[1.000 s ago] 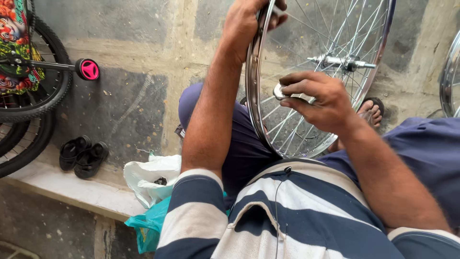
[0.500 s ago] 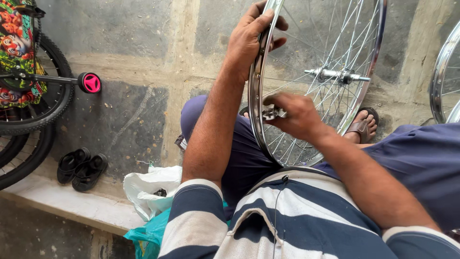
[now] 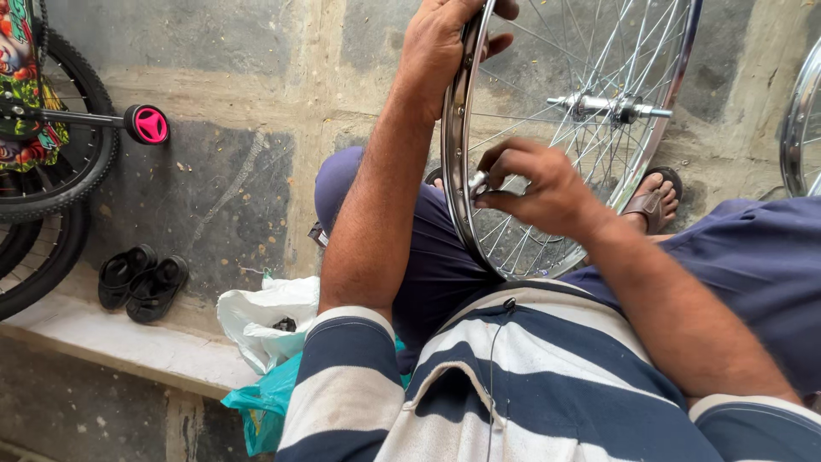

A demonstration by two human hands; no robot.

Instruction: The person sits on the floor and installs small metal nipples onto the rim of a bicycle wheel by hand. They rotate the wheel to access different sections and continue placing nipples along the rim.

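Nearest the camera, at six o'clock, lies the person's striped shirt (image 3: 513, 385), navy and white, with dark blue trousers (image 3: 753, 265) over both knees. Just beyond, near the centre, the right hand (image 3: 534, 184) has its fingers pinched together on a small silvery tool (image 3: 476, 182) pressed against the inner side of the wheel rim (image 3: 457, 197); the tool's exact kind is too small to tell. Above it, at twelve o'clock, the left hand (image 3: 445, 38) is clamped around the top edge of the same rim, holding the bare spoked bicycle wheel (image 3: 590, 171) upright between the knees, its lower arc resting on the lap. At the wheel's middle, toward one o'clock, sits the hub with its axle (image 3: 609, 106), spokes fanning out from it. Through the spokes at two o'clock shows a foot in a brown sandal (image 3: 650, 201) on the stone floor (image 3: 214, 197). At seven o'clock, beside the left elbow, a white plastic bag (image 3: 269, 321) rests on a teal one (image 3: 265, 402). Farther out at nine o'clock a pair of black sandals (image 3: 141, 278) lies on a pale step (image 3: 111, 342). At ten o'clock stand dark bicycle tyres (image 3: 60, 197) and a pink training wheel (image 3: 150, 125). Another shiny rim (image 3: 800, 128) shows at three o'clock.
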